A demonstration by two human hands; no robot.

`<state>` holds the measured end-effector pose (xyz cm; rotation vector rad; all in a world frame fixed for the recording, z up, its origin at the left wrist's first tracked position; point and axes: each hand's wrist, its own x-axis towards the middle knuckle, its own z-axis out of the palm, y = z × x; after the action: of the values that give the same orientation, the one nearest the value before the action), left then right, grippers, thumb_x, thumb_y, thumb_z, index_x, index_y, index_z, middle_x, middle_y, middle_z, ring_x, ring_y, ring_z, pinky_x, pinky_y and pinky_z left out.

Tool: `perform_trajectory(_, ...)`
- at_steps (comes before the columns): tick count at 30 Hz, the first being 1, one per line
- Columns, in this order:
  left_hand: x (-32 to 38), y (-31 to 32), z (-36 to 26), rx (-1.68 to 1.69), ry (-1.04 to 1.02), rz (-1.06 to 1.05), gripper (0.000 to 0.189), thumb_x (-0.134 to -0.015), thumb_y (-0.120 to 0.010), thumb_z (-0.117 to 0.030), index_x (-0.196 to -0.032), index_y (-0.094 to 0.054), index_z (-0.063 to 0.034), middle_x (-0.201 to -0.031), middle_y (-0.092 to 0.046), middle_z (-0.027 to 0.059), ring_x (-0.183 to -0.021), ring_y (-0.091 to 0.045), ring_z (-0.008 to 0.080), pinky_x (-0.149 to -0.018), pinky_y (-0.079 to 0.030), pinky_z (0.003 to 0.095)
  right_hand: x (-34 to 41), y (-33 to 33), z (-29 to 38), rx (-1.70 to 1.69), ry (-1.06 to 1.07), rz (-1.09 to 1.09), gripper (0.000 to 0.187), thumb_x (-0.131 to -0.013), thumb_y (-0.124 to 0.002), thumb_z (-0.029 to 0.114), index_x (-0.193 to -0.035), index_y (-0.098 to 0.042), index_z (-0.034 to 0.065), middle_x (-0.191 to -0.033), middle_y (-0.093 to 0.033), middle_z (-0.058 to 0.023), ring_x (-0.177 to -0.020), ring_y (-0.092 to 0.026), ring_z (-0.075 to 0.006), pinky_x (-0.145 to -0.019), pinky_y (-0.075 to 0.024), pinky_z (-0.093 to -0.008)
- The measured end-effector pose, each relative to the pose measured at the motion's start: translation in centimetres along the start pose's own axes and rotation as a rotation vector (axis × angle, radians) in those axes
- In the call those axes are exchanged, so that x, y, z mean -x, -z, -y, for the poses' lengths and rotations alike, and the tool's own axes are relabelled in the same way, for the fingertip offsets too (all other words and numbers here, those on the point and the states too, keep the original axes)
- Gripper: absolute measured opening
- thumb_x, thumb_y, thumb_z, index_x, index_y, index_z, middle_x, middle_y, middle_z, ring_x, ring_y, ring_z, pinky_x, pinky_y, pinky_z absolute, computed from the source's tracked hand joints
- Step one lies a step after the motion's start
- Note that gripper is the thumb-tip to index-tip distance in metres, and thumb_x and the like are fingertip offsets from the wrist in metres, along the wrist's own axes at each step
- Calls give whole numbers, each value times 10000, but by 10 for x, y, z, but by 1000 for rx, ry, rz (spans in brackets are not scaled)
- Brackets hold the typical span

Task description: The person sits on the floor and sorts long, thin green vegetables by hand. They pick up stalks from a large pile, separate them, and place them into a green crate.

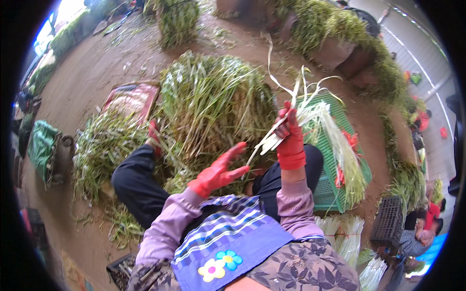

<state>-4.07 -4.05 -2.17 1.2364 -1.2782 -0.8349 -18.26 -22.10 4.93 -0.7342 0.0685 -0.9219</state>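
My right hand point(290, 136), in a red rubber glove, is closed around a small bunch of pale vegetable stalks point(269, 142). Their white ends point down and left, and long leaves trail from the upper side. To the left, my left hand point(220, 171), gloved in red too, is open with fingers spread and a little blurred. Its fingertips are close to the white ends; I cannot tell whether they touch. Beyond both hands lies a big heap of untrimmed green stalks point(214, 109). Trimmed stalks point(340, 156) with red ties lie on a green plastic crate point(324, 196) beside my right knee.
Leafy trimmings point(109, 145) pile up by my left leg, near a printed sack point(133, 98). Bundled white stalks point(347, 236) lie at lower right, near a dark crate point(387, 220). A green-covered cart point(43, 151) stands at left. Other people point(418, 236) are at the right rim.
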Motion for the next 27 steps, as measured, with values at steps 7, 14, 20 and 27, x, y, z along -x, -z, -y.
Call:
perform_trajectory(7,7,-13,-31,89,304,82,320,-1001,-438,-287,-1007,-634,-33,-578,-571,29,-521,-557,82,-493,-448,254,22,19,-32,365,-150,-217,479,-941,-510,456,-1242,-547,85,-1121,-631,-82,-443,-343,-6,-408,-311,-156)
perform_trajectory(14,-54,11,11,77,319,166,327,-975,-491,-317,-968,-637,-25,-709,-653,96,-641,-635,167,-618,-502,300,29,11,-51,698,-198,-191,389,-942,-547,396,-985,-674,31,-746,-652,-42,-618,-584,-92,-513,-434,-220)
perform_trajectory(20,-159,68,149,-1240,463,-297,374,-774,-709,-399,-954,-623,-82,-935,-632,150,-886,-629,334,-716,-519,442,10,34,-39,-170,8,-304,415,-980,-453,410,-1021,-617,31,-652,-506,-7,-478,-401,-84,-451,-397,-258)
perform_trajectory(27,-145,93,113,-413,281,-441,327,-842,-699,-286,-1039,-635,-33,-856,-671,67,-788,-630,178,-676,-505,281,5,51,-36,-413,-61,-70,367,-1024,-375,270,-1282,-484,33,-558,-331,30,-409,-304,-61,-370,-344,-219)
